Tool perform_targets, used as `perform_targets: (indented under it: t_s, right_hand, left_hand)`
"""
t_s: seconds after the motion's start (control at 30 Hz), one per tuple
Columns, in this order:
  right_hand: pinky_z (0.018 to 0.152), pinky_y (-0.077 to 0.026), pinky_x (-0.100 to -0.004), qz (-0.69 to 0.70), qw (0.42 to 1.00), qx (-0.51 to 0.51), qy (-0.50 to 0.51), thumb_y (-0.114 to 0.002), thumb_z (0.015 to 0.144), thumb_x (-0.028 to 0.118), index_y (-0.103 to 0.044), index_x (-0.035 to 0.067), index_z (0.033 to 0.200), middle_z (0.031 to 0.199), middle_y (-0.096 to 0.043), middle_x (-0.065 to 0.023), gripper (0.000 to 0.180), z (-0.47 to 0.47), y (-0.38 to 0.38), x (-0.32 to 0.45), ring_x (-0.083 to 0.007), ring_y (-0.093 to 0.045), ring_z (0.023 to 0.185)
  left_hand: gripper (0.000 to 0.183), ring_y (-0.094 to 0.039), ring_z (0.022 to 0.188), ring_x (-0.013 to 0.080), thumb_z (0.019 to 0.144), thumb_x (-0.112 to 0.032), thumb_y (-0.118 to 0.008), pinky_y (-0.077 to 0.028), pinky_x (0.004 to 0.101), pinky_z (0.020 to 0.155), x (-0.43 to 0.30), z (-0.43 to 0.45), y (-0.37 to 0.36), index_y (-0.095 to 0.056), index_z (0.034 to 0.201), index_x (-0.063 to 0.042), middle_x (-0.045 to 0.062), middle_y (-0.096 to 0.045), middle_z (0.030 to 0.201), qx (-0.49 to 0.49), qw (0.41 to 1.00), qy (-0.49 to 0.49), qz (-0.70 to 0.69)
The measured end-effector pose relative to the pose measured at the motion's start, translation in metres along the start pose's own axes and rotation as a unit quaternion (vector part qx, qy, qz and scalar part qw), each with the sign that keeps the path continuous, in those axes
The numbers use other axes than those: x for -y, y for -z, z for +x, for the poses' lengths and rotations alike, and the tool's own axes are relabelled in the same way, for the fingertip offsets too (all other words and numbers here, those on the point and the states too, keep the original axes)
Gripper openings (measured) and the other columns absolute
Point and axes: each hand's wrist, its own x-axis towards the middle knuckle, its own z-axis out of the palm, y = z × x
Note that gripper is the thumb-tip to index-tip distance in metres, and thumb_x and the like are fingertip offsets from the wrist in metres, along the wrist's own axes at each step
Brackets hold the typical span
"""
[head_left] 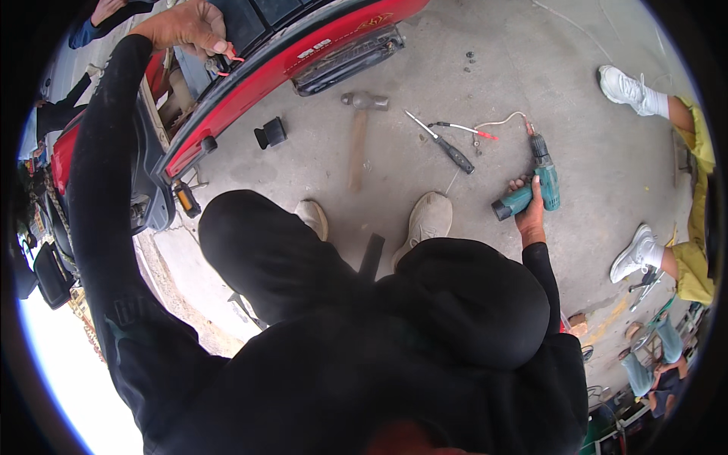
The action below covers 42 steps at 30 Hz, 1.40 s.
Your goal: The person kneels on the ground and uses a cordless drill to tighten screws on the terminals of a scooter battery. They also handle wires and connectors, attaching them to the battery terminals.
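My left hand (190,28) is raised at the upper left, pinching a small red connector or wire end (232,52) beside the edge of a red vehicle panel (244,91). A short stretch of red wire shows under the fingertips. Off to the right, my right hand (530,207) grips a teal cordless drill (547,182) by its handle, low over the concrete floor. A thin wire (503,120) runs from near the drill's chuck to a red-and-white lead on the floor. Near it lies a screwdriver (455,154) with a dark handle.
A ball-peen hammer (358,136), a small black box (274,132) and small dark parts (470,56) lie on the concrete. A person's white shoes (631,256) stand at the right. Other people are at the upper left and lower right edges.
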Motion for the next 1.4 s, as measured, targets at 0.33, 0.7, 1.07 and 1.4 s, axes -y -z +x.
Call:
perform_targets:
  t_s: [0.33,0.7,1.07,1.4]
  right_hand:
    - [0.092,-0.053,-0.0420,0.017,1.000,0.007,-0.024,-0.069,0.094,0.049,-0.058,0.006,0.111,0.096,-0.066,-0.0075,0.047,0.002,0.010,-0.007,-0.0277,-0.067,0.098]
    - [0.081,-0.057,-0.0426,-0.052,0.997,-0.048,0.006,-0.067,0.094,0.054,-0.064,0.001,0.107,0.089,-0.068,-0.0108,0.055,-0.024,-0.018,0.004,-0.0272,-0.070,0.089]
    - [0.076,-0.056,-0.0464,-0.725,0.491,0.019,0.482,-0.065,0.090,0.019,-0.069,0.009,0.097,0.101,-0.067,-0.0155,0.013,-0.013,-0.150,0.016,-0.0354,-0.067,0.095]
    - [0.063,-0.053,-0.0437,-0.700,0.507,0.171,0.474,-0.066,0.091,0.012,-0.066,0.003,0.101,0.083,-0.070,-0.0141,0.014,-0.058,-0.204,0.046,-0.0342,-0.067,0.069]
  left_hand:
    - [0.031,-0.057,0.060,0.0344,0.088,-0.027,-0.076,-0.046,0.0416,0.058,-0.085,-0.074,-0.180,-0.057,0.087,-0.003,0.015,-0.055,0.066,-0.272,0.936,-0.152,0.165]
    - [0.025,-0.066,0.096,0.0404,0.087,-0.025,-0.070,-0.053,0.0495,0.084,-0.112,0.095,-0.433,-0.066,0.096,-0.002,0.021,-0.069,0.096,0.034,0.948,-0.245,0.201]
    - [0.026,-0.066,0.100,0.0408,0.090,-0.026,-0.067,-0.051,0.0520,0.087,-0.152,0.091,-0.461,-0.068,0.102,-0.003,0.020,-0.070,0.100,0.125,0.952,-0.238,0.144]
    - [0.031,-0.062,0.112,0.0391,0.092,-0.016,-0.064,-0.053,0.0504,0.087,-0.158,-0.038,-0.304,-0.062,0.116,0.003,0.018,-0.064,0.121,-0.296,0.893,-0.293,0.172]
